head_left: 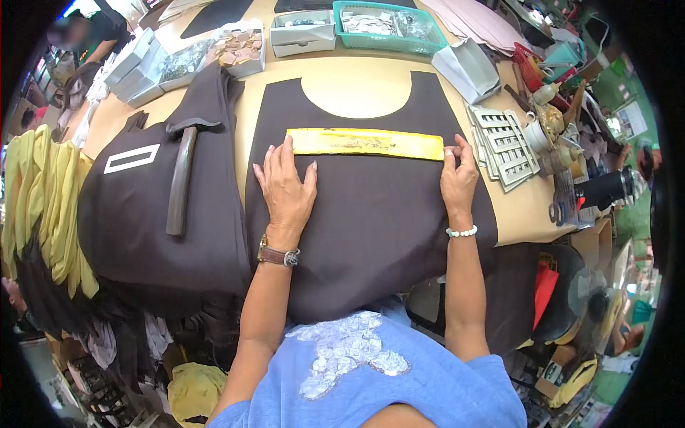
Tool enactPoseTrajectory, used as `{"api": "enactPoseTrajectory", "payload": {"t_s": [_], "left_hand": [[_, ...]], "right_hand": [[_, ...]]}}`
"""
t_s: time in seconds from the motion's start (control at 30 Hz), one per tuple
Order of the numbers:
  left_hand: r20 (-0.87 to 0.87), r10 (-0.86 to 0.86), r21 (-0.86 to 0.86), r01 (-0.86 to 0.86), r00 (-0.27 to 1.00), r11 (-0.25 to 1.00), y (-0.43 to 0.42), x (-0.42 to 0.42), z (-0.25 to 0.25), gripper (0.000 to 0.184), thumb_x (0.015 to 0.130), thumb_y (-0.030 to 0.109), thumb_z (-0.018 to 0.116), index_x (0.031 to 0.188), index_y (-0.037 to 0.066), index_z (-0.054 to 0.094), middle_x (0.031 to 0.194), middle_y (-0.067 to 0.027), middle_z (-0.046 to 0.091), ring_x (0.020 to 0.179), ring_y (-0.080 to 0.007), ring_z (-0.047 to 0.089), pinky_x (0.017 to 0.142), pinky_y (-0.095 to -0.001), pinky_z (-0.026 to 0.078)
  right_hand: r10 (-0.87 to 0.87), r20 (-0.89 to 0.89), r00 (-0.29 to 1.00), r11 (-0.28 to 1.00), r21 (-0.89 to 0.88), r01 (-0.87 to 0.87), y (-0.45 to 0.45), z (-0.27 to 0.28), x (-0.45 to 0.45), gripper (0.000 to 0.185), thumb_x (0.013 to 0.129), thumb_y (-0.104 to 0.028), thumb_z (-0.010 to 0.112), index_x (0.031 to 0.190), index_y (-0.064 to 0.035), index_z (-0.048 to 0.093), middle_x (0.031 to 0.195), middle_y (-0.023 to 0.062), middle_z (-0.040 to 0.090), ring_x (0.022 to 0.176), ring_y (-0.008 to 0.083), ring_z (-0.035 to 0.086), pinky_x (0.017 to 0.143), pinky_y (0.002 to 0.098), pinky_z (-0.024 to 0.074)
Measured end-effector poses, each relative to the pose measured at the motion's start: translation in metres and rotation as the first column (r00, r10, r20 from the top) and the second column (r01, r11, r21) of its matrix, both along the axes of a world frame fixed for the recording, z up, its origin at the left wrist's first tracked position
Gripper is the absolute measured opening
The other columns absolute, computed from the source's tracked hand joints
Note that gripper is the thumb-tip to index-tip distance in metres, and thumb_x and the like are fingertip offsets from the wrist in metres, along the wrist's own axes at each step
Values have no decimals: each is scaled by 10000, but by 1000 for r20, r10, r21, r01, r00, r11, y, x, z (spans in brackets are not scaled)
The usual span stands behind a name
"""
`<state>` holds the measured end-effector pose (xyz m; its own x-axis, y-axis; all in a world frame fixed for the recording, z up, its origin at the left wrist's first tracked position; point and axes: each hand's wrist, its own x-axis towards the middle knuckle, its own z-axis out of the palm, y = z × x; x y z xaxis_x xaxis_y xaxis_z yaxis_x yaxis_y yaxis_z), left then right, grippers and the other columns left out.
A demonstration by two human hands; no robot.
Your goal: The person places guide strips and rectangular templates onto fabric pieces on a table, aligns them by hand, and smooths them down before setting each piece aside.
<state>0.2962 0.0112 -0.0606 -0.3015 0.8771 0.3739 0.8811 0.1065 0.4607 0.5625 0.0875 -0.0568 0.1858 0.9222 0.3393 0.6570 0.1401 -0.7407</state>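
A long yellow strip (pixel 371 143) with dark smudges lies across a dark cut fabric panel (pixel 371 214) that has a rounded neckline. My left hand (pixel 287 182) rests flat on the fabric with its fingers spread; the index fingertip touches the strip's left end. At the other end, my right hand (pixel 460 178) pinches the strip between thumb and fingers. To the left, a hammer (pixel 182 178) and a white rectangular frame (pixel 131 158) lie on a second pile of dark fabric (pixel 214 207).
Along the back stand a teal basket (pixel 389 43), a white box (pixel 302 36) and boxes of small pieces (pixel 239 50). Slotted card templates (pixel 505 146) lie at the right beside spools and scissors (pixel 555 212). Yellow fabric (pixel 46 200) hangs at the left. A person (pixel 100 36) is at the far left.
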Motion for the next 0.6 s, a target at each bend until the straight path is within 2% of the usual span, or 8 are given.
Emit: {"api": "enactPoseTrajectory", "payload": {"t_s": [0.07, 0.17, 0.27, 0.37, 0.6], "left_hand": [[34, -3, -4, 3, 999, 1000, -1, -1, 0, 549, 813, 208, 634, 1296, 27, 447, 1249, -189, 500, 1241, -345, 402, 1034, -575, 240], [66, 3, 1, -3, 998, 1000, -2, -1, 0, 473, 814, 193, 635, 1241, 31, 511, 1249, -173, 513, 1241, -344, 406, 1040, -569, 233], [39, -1, -11, 1, 999, 1000, -2, -1, -1, 437, 821, 193, 627, 1220, 38, 535, 1270, -168, 506, 1254, -348, 391, 1046, -567, 223], [46, -10, -19, 11, 999, 1000, -2, -1, -2, 424, 828, 193, 621, 1211, 32, 543, 1286, -166, 497, 1270, -351, 371, 1049, -567, 215], [77, -10, -62, 15, 997, 998, -2, -1, 1, 443, 836, 187, 608, 1241, 30, 521, 1323, -157, 464, 1301, -351, 324, 1059, -563, 190]], "right_hand": [[54, -153, 987, 998, -34, -60, 2, -2, 4, 348, 871, -75, 511, 1212, -1, 497, 1025, 84, 647, 983, 243, 577, 978, 407, 351], [129, -154, 980, 988, -65, -141, 4, -6, 7, 393, 884, -77, 489, 1272, -32, 446, 1129, 68, 628, 1094, 216, 550, 1069, 452, 214], [173, -106, 979, 981, -73, -181, 6, -11, 9, 440, 883, -72, 480, 1315, -54, 402, 1183, 64, 601, 1167, 203, 509, 1098, 476, 109], [122, -23, 992, 988, -87, -124, 4, -5, 5, 443, 880, -62, 475, 1317, -58, 405, 1217, 62, 578, 1183, 199, 490, 1101, 458, 120], [133, -141, 981, 982, -113, -150, 3, -5, 7, 439, 877, -54, 478, 1312, -56, 417, 1209, 53, 581, 1183, 187, 487, 1105, 452, 111]]}}
